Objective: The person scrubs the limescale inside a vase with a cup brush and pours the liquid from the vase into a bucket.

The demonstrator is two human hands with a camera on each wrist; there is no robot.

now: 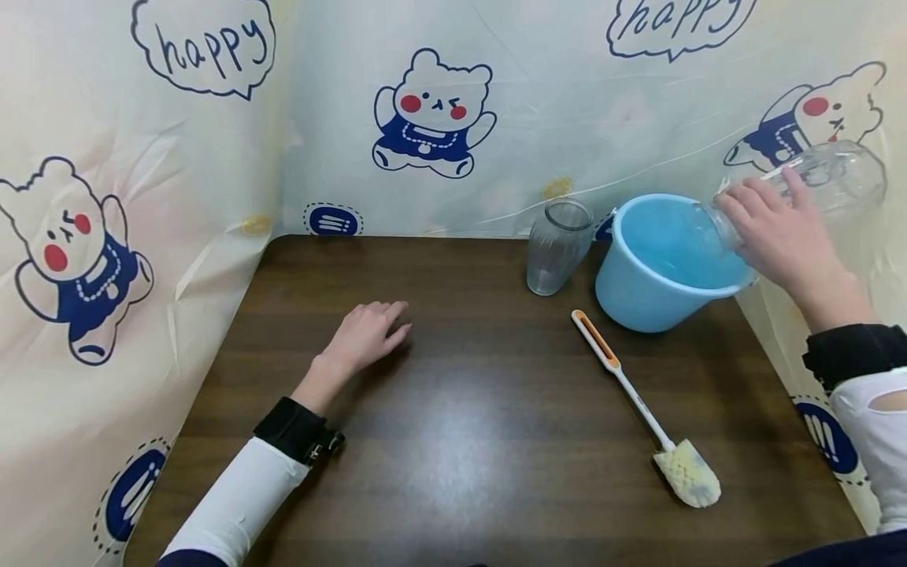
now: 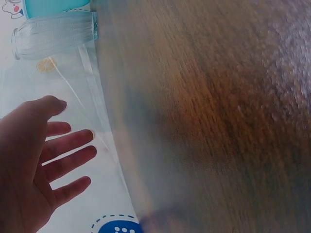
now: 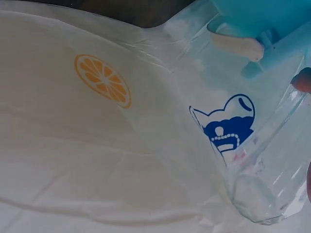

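Vase (image 1: pixel 853 177), clear glass, slants in the head view with its base up to the right and its mouth down at the open top of the blue bucket (image 1: pixel 638 295). The right grip (image 1: pixel 786 236) is curled round it near the mouth end. The left grip (image 1: pixel 364 335) is over the table (image 1: pixel 460 394), fingers relaxed, holding nothing. A second vase (image 1: pixel 553 260) stands upright just beside the bucket, and a brush (image 1: pixel 641 405) lies in front of them. Smooth glass, perhaps wet, could slide out of the fingers; a swing too low might chip the mouth on the bucket's rim, or shove the bucket into the second vase and topple it. Two speech bubbles (image 1: pixel 203 49) on the sheet (image 1: pixel 326 142) read "happy"; the blue badges (image 1: pixel 333 220) give no clear word.

From the left wrist, the left grip shows spread, empty fingers; the second vase and part of the bucket appear at the upper left. A badge cut off at the bottom carries only dots.

From the right wrist, the held vase's base points toward the lower right, fingertips at the frame's edge, below the bucket's handle (image 3: pixel 235 46). No brand can be read.
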